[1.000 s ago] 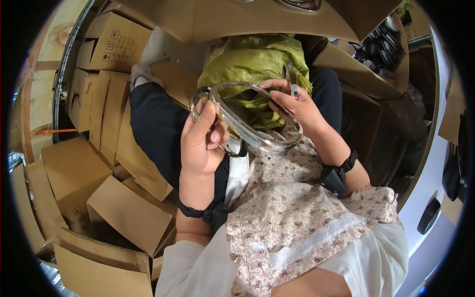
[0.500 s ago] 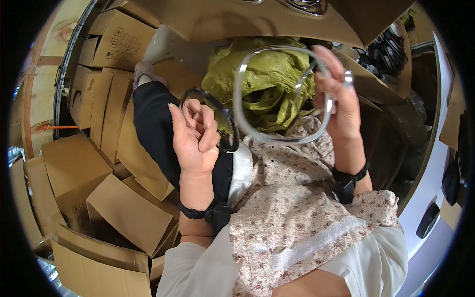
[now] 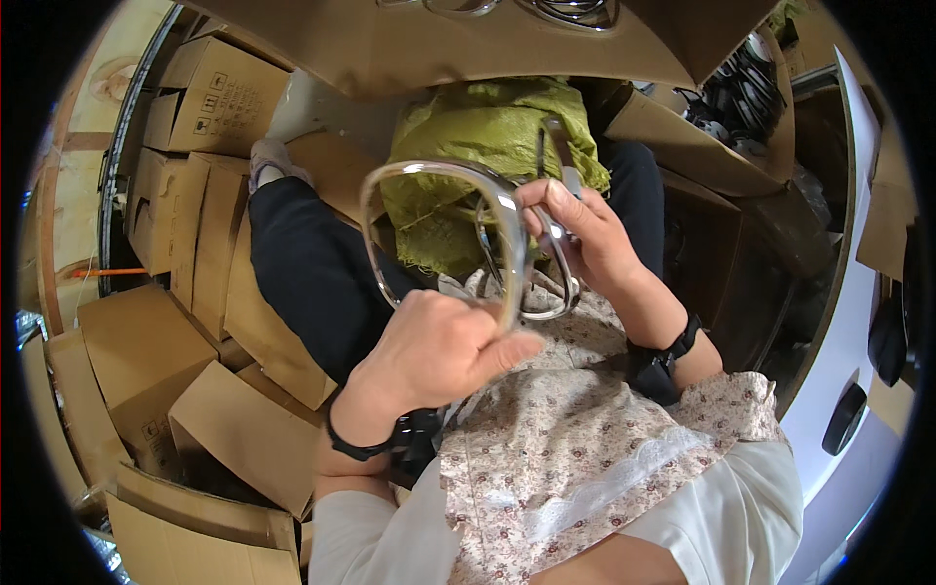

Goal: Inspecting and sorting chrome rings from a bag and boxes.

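**Two hands on a glass lid above the lap**

We cannot see the lower edge of the lid (image 3: 439, 234); our left hand (image 3: 439, 351) covers it, closed around the metal rim. The lid stands on edge, between both hands, over the green sack (image 3: 478, 136). Our right hand (image 3: 585, 234) touches its far side and grips a thin metal piece (image 3: 558, 219); we cannot tell what it is. Cardboard boxes (image 3: 146, 351) lie at the left.

Packing workshop amid cardboard boxes (image 3: 146, 361)
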The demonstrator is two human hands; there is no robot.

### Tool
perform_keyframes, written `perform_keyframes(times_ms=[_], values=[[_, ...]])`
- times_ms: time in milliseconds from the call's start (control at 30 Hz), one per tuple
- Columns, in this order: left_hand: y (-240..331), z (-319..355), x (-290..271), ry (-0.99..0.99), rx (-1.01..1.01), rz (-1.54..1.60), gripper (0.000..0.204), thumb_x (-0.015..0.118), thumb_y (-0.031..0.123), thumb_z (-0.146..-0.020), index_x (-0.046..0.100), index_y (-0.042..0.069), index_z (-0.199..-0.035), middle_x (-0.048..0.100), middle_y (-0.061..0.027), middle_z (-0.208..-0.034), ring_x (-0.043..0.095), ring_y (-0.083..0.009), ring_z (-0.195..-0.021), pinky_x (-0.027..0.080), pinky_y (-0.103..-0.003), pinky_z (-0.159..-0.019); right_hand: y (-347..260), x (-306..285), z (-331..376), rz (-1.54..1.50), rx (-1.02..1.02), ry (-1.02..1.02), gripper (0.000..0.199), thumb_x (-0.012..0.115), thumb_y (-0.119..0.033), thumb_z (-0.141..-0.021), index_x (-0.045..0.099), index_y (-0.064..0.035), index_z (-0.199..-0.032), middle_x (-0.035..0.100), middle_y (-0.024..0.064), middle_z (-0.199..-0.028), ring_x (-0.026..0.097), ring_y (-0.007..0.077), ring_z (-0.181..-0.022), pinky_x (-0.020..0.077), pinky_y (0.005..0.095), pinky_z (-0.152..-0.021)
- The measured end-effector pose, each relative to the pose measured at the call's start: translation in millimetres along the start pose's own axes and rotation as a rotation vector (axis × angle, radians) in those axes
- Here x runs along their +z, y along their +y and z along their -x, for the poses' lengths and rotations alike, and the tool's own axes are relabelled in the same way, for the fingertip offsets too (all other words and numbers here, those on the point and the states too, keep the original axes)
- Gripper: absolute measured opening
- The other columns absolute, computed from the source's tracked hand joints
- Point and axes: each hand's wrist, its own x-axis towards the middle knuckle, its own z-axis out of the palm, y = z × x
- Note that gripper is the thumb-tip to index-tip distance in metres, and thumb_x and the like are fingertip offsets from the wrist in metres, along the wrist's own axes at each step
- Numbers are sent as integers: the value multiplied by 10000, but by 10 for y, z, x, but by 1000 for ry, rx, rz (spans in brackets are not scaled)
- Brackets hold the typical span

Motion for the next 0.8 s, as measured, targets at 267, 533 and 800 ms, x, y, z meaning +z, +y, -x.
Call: perform_keyframes(times_ms=[267,533,800], values=[[1,67,49,-515,30,-608,420,577,444,-889,586,76,-686,587,-81,-537,599,-265,-477,436,-363,-417,-97,-42,12,-218,60,-66,277,687,-245,-880,639,2,-996,617,10,-857,556,58,-765,447,209,-678],[-62,67,-19,-308,114,-786,206,709,247,-753,567,99,-780,590,-25,-860,596,-183,-845,484,-329,-798,-90,-89,33,-44,51,-33,170,698,-178,-874,635,-33,-937,595,-32,-812,509,32,-667,403,185,-589],[-259,214,-80,592,176,-494,557,805,249,-734,559,71,-1202,445,-161,-1296,471,-288,-1198,380,-432,-1013,53,-221,23,-269,38,3,209,625,-263,-923,606,-58,-964,572,0,-806,447,41,-571,333,183,-478]])
